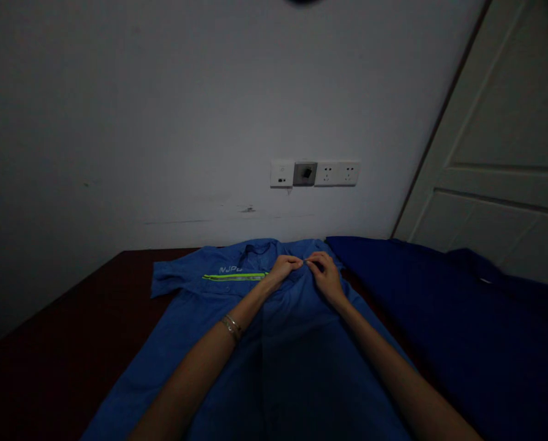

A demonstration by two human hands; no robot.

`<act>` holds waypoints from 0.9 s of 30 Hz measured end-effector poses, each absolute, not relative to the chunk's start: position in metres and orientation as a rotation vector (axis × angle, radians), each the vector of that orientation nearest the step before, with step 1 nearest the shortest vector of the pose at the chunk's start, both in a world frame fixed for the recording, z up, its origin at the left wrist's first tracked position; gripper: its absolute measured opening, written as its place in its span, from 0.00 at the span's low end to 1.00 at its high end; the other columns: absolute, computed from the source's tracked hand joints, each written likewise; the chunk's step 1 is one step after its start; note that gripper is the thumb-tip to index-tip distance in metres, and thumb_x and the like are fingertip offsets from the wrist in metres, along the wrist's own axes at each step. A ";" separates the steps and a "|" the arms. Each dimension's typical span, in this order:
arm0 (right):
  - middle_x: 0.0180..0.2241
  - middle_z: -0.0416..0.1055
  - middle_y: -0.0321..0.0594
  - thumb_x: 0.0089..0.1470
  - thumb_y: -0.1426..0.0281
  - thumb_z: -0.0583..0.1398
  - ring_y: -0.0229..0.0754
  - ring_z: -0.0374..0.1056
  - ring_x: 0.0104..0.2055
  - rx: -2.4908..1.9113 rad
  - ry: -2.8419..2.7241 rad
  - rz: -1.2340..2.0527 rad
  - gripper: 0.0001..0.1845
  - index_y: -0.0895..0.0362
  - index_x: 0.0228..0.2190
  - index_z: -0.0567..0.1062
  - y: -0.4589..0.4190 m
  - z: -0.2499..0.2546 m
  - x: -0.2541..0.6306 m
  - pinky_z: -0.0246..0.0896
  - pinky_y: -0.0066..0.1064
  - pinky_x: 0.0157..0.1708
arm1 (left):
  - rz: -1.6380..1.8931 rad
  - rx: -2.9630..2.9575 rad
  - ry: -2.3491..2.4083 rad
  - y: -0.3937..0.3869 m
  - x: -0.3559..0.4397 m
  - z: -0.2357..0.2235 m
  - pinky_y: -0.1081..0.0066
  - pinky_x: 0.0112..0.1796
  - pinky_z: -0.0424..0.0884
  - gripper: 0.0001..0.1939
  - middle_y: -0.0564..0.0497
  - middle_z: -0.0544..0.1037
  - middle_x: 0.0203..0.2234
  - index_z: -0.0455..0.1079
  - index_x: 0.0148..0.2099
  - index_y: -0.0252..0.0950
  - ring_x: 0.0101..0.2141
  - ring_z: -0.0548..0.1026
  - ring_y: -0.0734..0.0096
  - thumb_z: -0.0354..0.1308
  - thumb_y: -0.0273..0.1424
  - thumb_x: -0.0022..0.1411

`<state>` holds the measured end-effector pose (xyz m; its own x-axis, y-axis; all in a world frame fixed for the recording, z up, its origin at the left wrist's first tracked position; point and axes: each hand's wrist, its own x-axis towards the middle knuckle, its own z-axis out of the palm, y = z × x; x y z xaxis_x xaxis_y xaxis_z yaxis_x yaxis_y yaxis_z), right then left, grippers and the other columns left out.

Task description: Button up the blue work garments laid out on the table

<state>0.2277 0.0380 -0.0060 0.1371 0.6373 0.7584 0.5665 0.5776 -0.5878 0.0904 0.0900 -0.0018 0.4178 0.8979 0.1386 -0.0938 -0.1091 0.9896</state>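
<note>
A light blue work shirt (200, 324) with a yellow-green reflective stripe and white lettering lies flat on a dark red table (62, 343), collar toward the wall. My left hand (283, 267) and my right hand (325, 272) meet at the upper chest of the shirt, just below the collar. Both hands have their fingers curled in a pinch on the shirt's front placket. What exactly sits between the fingertips is too small to make out. Thin bracelets circle my left wrist.
A darker blue garment (461, 318) is spread over the right side of the table. A white wall with a row of sockets and a switch (315, 174) stands behind. A white door (507, 153) is at the right.
</note>
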 end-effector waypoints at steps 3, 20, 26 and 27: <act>0.33 0.68 0.41 0.51 0.64 0.57 0.44 0.64 0.39 -1.058 -1.461 0.155 0.09 0.55 0.27 0.73 0.044 -0.010 0.229 0.59 0.39 0.42 | 1.021 1.374 0.752 0.090 0.091 -0.003 0.74 0.30 0.62 0.09 0.52 0.73 0.20 0.73 0.25 0.28 0.24 0.66 0.76 0.61 0.30 0.39; 0.44 0.66 0.48 0.49 0.79 0.54 0.53 0.53 0.50 -1.433 -2.165 -0.736 0.11 0.58 0.33 0.74 0.014 0.034 0.227 0.50 0.44 0.45 | 0.882 1.996 0.979 0.092 0.084 0.018 0.75 0.32 0.65 0.10 0.53 0.74 0.20 0.74 0.25 0.29 0.27 0.69 0.73 0.52 0.27 0.47; 0.39 0.65 0.45 0.53 0.74 0.54 0.48 0.55 0.44 -1.334 -1.991 -0.631 0.07 0.56 0.31 0.72 0.018 0.025 0.235 0.52 0.39 0.42 | 0.868 1.915 0.946 0.094 0.082 0.019 0.72 0.35 0.66 0.09 0.51 0.76 0.23 0.76 0.28 0.29 0.29 0.71 0.70 0.56 0.29 0.47; 0.38 0.64 0.45 0.53 0.74 0.54 0.47 0.56 0.43 -1.322 -1.968 -0.619 0.07 0.56 0.31 0.72 0.018 0.023 0.235 0.53 0.39 0.42 | 0.860 1.896 0.955 0.094 0.082 0.019 0.72 0.36 0.66 0.10 0.51 0.77 0.24 0.76 0.29 0.29 0.29 0.71 0.70 0.56 0.29 0.47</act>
